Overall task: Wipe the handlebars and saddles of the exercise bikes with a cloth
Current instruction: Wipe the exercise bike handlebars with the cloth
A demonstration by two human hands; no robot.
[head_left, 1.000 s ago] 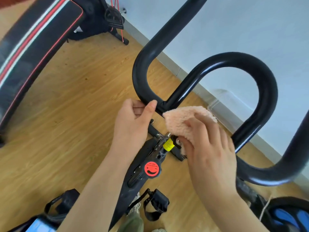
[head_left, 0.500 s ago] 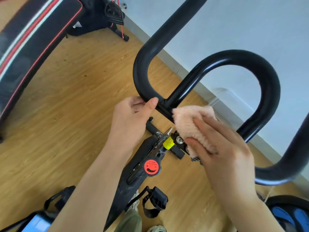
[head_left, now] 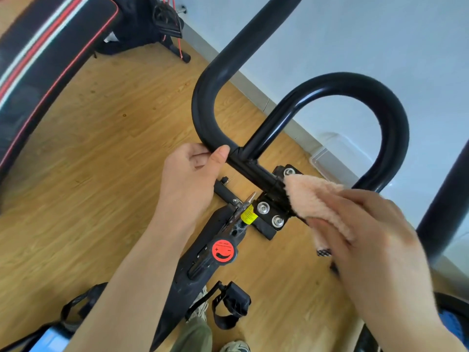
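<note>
My left hand (head_left: 189,179) is curled around the black handlebar (head_left: 203,107); my right hand (head_left: 375,240) pinches a peach cloth (head_left: 314,199) against its centre clamp (head_left: 271,212).

The round red-orange knob (head_left: 222,251) on the bike frame (head_left: 203,260) carries a plus sign at its left, a minus sign at its right and a curved black mark under them; the small print above is too fine to read. The yellow sticker (head_left: 248,215) just beyond it bears black print, likewise illegible.
</note>
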